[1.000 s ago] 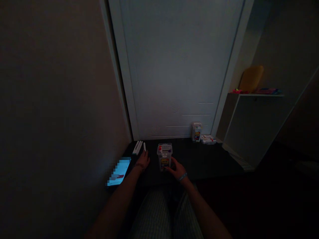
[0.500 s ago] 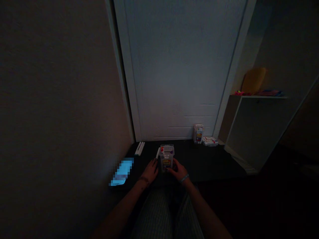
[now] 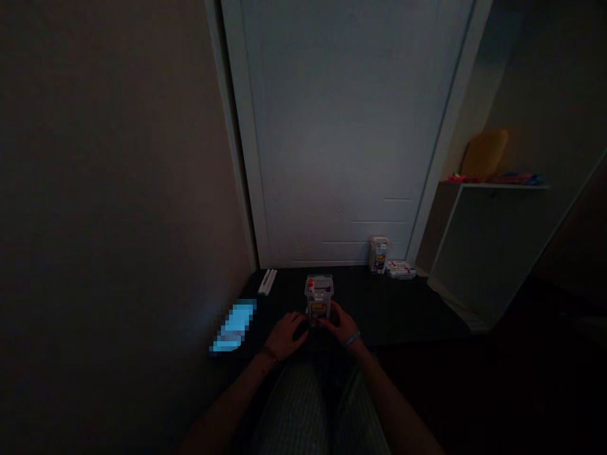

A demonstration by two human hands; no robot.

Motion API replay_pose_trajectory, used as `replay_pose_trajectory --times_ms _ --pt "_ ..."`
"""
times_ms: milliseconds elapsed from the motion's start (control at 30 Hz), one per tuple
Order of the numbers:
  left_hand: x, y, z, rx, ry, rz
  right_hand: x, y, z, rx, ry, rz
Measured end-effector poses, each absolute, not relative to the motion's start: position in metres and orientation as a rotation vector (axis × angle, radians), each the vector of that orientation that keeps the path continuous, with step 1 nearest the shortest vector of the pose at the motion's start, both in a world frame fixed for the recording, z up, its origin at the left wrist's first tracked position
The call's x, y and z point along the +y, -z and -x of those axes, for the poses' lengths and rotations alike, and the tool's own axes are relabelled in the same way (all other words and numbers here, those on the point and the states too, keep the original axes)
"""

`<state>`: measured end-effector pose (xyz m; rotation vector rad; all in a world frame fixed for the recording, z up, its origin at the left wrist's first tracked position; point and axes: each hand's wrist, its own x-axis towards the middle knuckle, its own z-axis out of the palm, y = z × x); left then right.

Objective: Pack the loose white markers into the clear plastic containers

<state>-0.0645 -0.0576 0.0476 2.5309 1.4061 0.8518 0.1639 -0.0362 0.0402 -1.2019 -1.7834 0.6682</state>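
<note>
A clear plastic tub (image 3: 320, 297) with a printed label and a few coloured marker caps inside stands upright in front of me, its top open. My right hand (image 3: 342, 325) is closed around its right side, thumb across the lower front. My left hand (image 3: 288, 336) is beside the lower left of the tub, fingers curled toward it. A small pale bit shows between that hand and the tub; whether it is a marker is too dark to tell. Two white markers (image 3: 267, 282) lie side by side at the back left of the dark tabletop (image 3: 360, 309).
A glowing, blurred-out screen (image 3: 234, 325) lies at the left by the wall. Against the white door panel (image 3: 351, 158) stands another clear tub (image 3: 379, 255), with a pack of white items (image 3: 401, 270) beside it. A cabinet (image 3: 497, 246) is on the right.
The white marker that stuck up by my left hand is out of sight. My left hand has turned, its fingers curling more toward the tub's base. My right hand keeps its hold.
</note>
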Motion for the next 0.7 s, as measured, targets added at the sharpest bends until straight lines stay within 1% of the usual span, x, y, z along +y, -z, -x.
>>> replay_pose_trajectory --times_ms 167,267,467,700 --pt "-0.028 -0.058 0.065 1.396 -0.924 -2.307 -0.036 -0.04 -0.163 -1.782 -0.668 1.16" --pt "-0.005 -0.059 0.067 1.498 -0.955 -2.377 -0.036 -0.039 -0.163 -1.788 -0.644 1.2" --pt "0.011 -0.047 0.071 1.47 -0.671 -2.649 -0.038 -0.042 -0.163 -1.787 -0.638 1.205" --pt "0.002 -0.038 0.084 1.462 -0.831 -2.603 -0.038 -0.041 -0.163 -1.786 -0.671 1.165"
